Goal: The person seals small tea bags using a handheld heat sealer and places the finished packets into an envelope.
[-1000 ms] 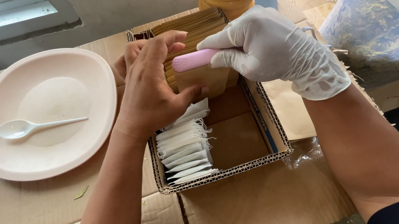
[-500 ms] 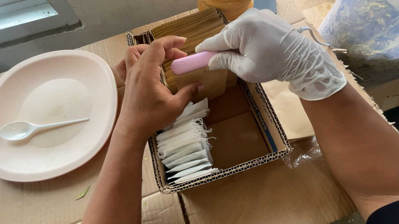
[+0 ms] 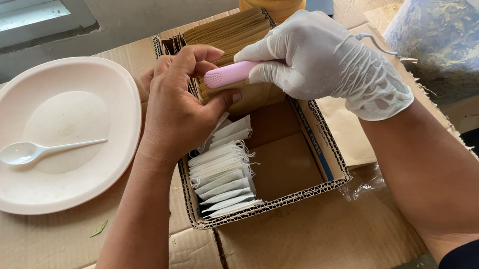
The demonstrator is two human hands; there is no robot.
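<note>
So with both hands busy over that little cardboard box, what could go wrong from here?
1. The left hand pinches a brown paper envelope open while the gloved right hand works a pink-handled tool into it; a slip might tear the paper or spill whatever goes in.
2. The white sachets stand loosely in the cardboard box right under the left wrist, so it could knock them over.
3. The big tub of dried leaves sits close to the right forearm and could get nudged.

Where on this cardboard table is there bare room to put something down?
Bare cardboard lies below the pink plate, left of the small box. Another patch sits in front of the box, between the forearms. Inside the box, the floor right of the white sachets is bare. It is crowded at the box's far end, where the left hand and gloved right hand meet.
</note>
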